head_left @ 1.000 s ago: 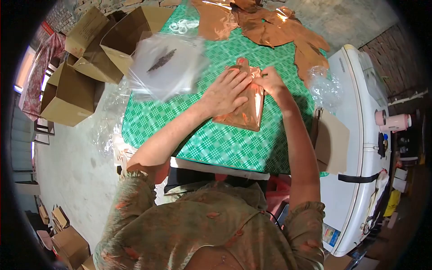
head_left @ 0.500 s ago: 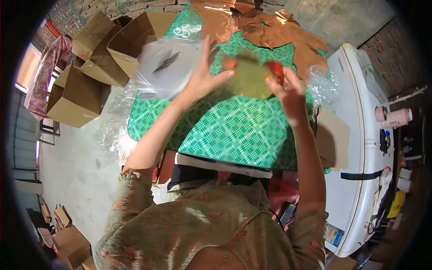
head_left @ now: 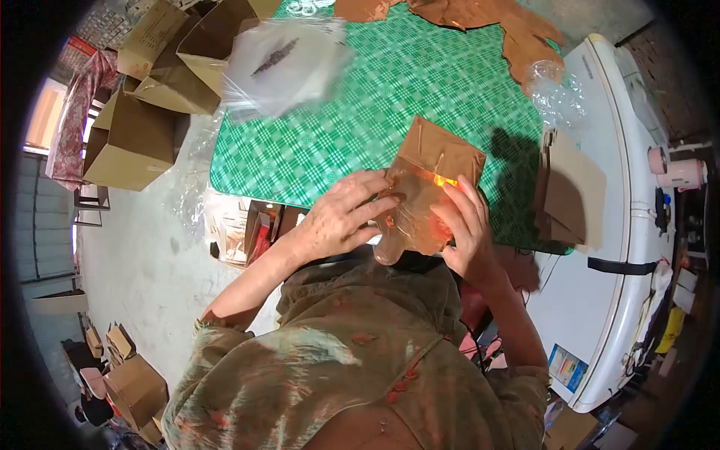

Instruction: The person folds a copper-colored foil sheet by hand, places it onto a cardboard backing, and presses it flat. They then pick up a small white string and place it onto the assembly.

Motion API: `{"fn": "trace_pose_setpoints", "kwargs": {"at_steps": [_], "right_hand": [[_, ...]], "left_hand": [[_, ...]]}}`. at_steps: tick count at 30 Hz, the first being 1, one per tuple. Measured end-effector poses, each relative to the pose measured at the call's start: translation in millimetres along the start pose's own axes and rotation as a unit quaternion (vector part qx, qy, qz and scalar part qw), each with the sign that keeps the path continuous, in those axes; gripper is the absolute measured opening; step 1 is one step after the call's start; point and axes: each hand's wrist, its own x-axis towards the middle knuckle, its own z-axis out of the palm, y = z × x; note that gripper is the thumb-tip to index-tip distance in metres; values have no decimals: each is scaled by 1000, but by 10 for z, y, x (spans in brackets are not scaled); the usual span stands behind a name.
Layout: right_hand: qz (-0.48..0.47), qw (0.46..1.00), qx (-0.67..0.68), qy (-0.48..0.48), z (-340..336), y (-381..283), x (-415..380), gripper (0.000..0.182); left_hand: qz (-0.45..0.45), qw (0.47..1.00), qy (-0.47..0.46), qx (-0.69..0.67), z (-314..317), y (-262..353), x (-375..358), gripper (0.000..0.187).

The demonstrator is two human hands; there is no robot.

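A flat, shiny orange-brown film piece [head_left: 431, 161] lies over the front edge of the green checked table, close to my body. My left hand [head_left: 341, 212] is at its left side, fingers apart and fingertips touching the film. On its right side, my right hand [head_left: 466, 229] rests with fingers bent over the film, near a bright orange reflection. A rounded, clear flap hangs from the lower left corner of the piece. Whether my right thumb pinches it from below is hidden.
Clear plastic sheets [head_left: 281, 67] lie at the back left of the green table [head_left: 322, 150]. More brown film [head_left: 487, 26] is at the back. Cardboard pieces [head_left: 574, 191] stand at the right, beside a white fridge [head_left: 592, 150]. Open cardboard boxes [head_left: 135, 146] stand left.
Both hands have come down toward my body with the piece, which was blurred and greenish above the table. It now lies lower, at the table's front edge. The view has shifted.
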Motion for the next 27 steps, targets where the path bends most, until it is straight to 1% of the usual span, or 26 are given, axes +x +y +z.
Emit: {"fn": "trace_pose_setpoints", "kwargs": {"at_steps": [1,2,3,4,5,7,8,9,10,12,13,16,18,23,27], "right_hand": [[-16,1000,-23,-9,-33,5,-11,48],[-33,998,-47,-17,-54,14,-19,46],[-45,997,-55,-2,-39,37,-32,39],[-50,997,-61,-5,-23,58,-59,39],[-55,996,-66,-7,-5,77,-89,39],[-64,996,-62,-22,-11,73,-74,40],[-75,995,-52,-30,10,85,-76,44],[-75,996,-31,-32,26,72,-57,45],[-75,997,-9,-33,41,45,-33,47],[-75,996,-14,-48,45,21,-2,50],[-79,996,-18,-49,72,37,4,51],[-73,995,-29,-62,57,53,30,52],[-59,995,-31,-67,34,39,14,53],[-61,994,-55,-68,66,35,1,53],[-70,992,-68,-76,68,51,0,53]], "left_hand": [[19,1000,-19,9,-18,-7,-13,66],[21,999,-35,1,-45,0,-18,67],[24,998,-50,-6,-85,9,-13,67],[28,997,-65,-12,-130,14,-2,67],[28,997,-65,-33,-182,-4,22,73],[40,998,-45,-8,-268,-82,155,71],[46,998,-36,2,-307,-124,237,70],[35,997,-58,25,-349,-165,330,68],[45,996,-59,53,-393,-156,485,66],[62,993,-51,92,-284,-319,703,66],[58,992,-61,99,-249,-360,808,62],[66,987,-80,119,-89,-515,970,60],[71,984,-88,136,35,-602,973,61],[99,976,-89,173,217,-693,889,65],[78,975,-113,177,206,-681,887,65]]}}
